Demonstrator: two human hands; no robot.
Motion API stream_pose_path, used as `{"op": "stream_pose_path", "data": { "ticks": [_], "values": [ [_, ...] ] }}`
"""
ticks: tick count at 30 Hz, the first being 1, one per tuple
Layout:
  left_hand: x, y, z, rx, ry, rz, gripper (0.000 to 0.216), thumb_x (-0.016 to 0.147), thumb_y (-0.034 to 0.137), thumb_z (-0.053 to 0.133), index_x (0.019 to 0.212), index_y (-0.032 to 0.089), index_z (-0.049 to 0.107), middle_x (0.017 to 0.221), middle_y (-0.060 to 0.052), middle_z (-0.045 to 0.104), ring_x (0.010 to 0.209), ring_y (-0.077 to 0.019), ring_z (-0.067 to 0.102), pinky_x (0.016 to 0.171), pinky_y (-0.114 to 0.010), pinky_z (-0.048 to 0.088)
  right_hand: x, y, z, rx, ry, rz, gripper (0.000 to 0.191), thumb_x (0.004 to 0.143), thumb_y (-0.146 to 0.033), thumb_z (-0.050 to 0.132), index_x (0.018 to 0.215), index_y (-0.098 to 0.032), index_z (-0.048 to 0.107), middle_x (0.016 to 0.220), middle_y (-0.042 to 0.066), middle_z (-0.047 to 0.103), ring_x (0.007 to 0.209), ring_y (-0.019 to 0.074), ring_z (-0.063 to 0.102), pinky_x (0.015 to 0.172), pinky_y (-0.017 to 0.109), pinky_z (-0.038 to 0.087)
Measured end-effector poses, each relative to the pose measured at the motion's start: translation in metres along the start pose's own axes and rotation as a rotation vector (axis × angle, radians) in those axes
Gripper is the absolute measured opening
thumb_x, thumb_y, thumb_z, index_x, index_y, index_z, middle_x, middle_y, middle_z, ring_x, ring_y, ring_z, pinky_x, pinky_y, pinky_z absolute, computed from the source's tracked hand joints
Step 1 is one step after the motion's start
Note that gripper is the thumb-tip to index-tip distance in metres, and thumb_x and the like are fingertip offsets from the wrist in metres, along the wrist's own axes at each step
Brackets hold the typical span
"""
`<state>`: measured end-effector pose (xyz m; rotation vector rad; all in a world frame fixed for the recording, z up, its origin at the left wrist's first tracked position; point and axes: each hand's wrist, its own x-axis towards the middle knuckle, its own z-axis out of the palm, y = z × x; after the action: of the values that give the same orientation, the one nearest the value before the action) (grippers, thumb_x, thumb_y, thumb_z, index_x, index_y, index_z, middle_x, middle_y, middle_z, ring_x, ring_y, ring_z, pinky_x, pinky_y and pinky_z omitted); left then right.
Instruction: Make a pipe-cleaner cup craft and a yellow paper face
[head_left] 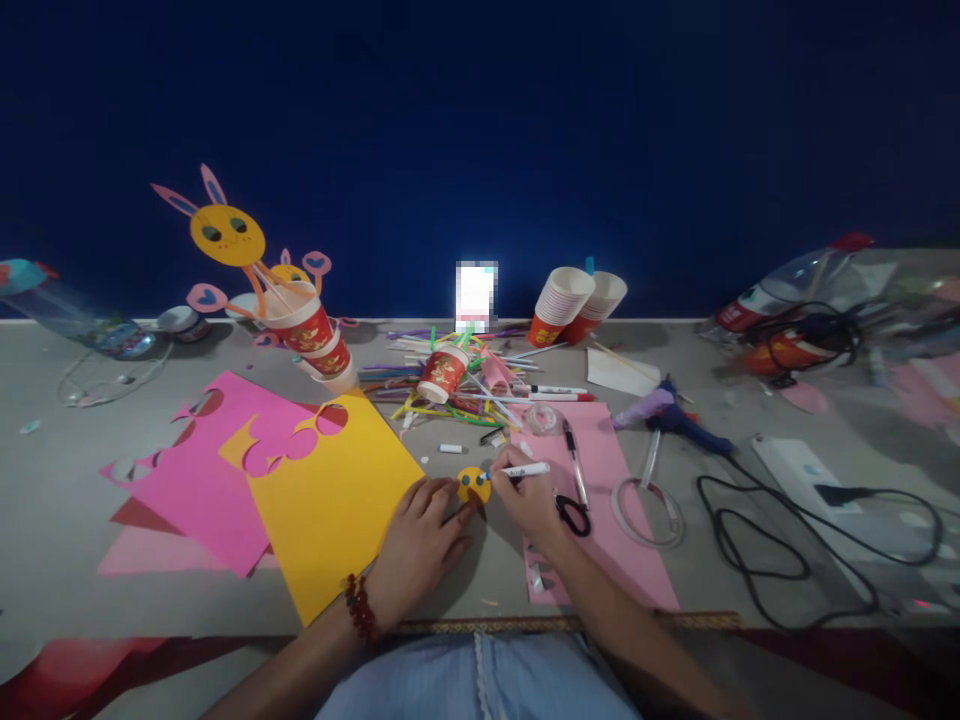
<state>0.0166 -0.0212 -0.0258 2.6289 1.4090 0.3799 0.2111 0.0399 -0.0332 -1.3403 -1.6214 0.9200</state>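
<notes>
A small yellow paper disc (474, 494) with two dark blue-green eye spots lies on the table in front of me. My left hand (426, 535) rests palm down beside it, fingers stretched out, the index finger and thumb touching its edge. In my right hand (531, 502) is a white marker (529, 469), pinched near its tip, which is at the right-hand eye spot. A white marker cap (450, 449) lies just beyond the disc. Under my right wrist is a pink paper sheet (615, 550) with a black pen (574, 460) and dark-handled scissors (574, 515) on it.
Yellow paper (330, 510) and cut magenta paper (202, 490) lie to the left. Behind stand decorated cups (304, 330) with a paper bunny face (227, 236), a pile of coloured straws (480, 400) and stacked paper cups (559, 300). A glue gun (679, 418) and black cable (720, 540) are right.
</notes>
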Motion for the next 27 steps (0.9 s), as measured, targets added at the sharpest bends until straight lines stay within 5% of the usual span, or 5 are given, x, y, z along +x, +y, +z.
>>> {"op": "stream_pose_path", "data": {
  "ticks": [27],
  "values": [
    [-0.0005, -0.0003, 0.0005, -0.004, -0.006, -0.007, 0.049, 0.091, 0.03, 0.066, 0.138, 0.029, 0.053, 0.135, -0.009, 0.055, 0.125, -0.0299, 0.049, 0.11, -0.05, 0.04, 0.0003, 0.0001, -0.0006, 0.028, 0.043, -0.015, 0.015, 0.081, -0.023, 0.049, 0.066, -0.022, 0.049, 0.061, -0.003, 0.05, 0.058, 0.0147, 0.046, 0.054, 0.027, 0.033]
  ]
}}
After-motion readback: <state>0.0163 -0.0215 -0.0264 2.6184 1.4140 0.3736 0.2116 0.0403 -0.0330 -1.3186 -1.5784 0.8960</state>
